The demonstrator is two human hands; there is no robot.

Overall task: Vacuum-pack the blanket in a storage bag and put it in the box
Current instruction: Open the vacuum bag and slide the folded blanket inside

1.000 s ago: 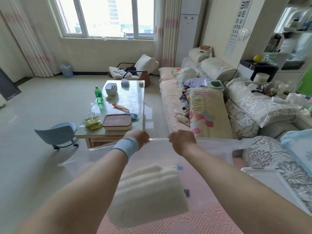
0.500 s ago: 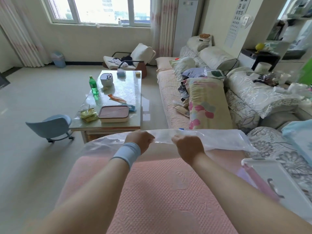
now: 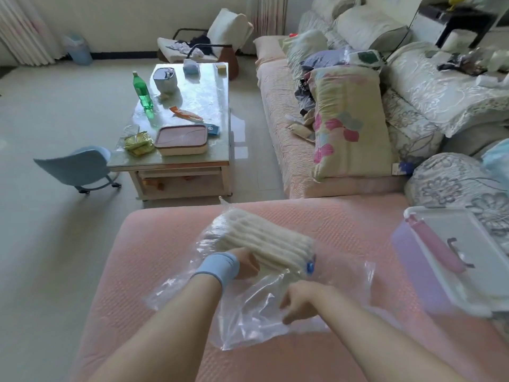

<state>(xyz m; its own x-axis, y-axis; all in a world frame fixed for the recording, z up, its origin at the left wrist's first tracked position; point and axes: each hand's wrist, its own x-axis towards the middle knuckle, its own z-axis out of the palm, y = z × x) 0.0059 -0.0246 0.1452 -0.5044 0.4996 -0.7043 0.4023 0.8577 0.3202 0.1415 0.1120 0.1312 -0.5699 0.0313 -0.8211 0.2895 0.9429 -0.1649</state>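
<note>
The pink quilted sofa seat (image 3: pixel 170 257) fills the foreground and carries everything that matters here. At its right edge, well apart from the hands, sits the purple plastic storage box (image 3: pixel 413 260) with a white lid and pink handle, closed. In the middle of the seat lies the clear plastic storage bag (image 3: pixel 248 323). Its far end is packed tight, and its slack, crumpled part spreads toward the person and to the right, so the mouth seems to face the near side. Inside it is the folded cream blanket (image 3: pixel 270 241); its long axis runs diagonally from far-left to near-right, with the fold ridges along that line. The left hand (image 3: pixel 246 264), wearing a light blue wristband (image 3: pixel 217 267), is the nearer one and rests against the blanket's near long side. Its fingertips are hidden by the fabric, so I cannot tell whether they are spread or gripping. The right hand (image 3: pixel 300 301) sits just nearer the person than the blanket's near-right end, its fingers (image 3: pixel 286 312) curled down and apparently pinching the loose plastic. A small blue fitting (image 3: pixel 310 266) shows at the blanket's near-right corner, between the two hands. The blanket appears fully inside the bag, so the next step is probably to flatten and close the slack end.
</note>
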